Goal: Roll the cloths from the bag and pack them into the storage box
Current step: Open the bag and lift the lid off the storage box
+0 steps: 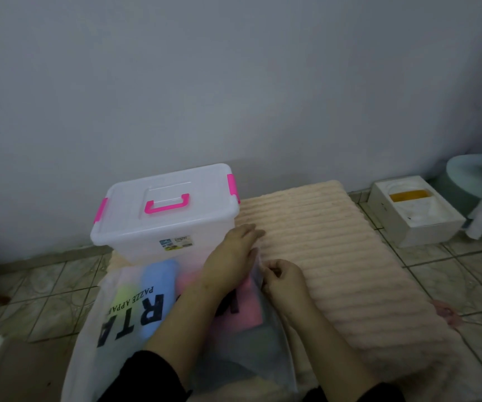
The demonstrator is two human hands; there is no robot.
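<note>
A frosted plastic bag [124, 323] with black lettering lies on the floor in front of me. Through it show a blue cloth [157, 288], a yellow-green cloth [122, 294] and a pink cloth [245, 309]. My left hand [231, 253] lies flat over the bag's top right edge, fingers straight and reaching onto the mat. My right hand [283, 281] pinches the bag's edge beside it. The clear storage box [164, 227] with pink handle and latches stands behind the bag, its lid on.
A ribbed peach mat [335, 256] stretches over the tiled floor to the right. A white foam box [413, 210] and a round stand base [468, 178] sit at the far right near the wall. A cardboard edge [11, 369] lies at lower left.
</note>
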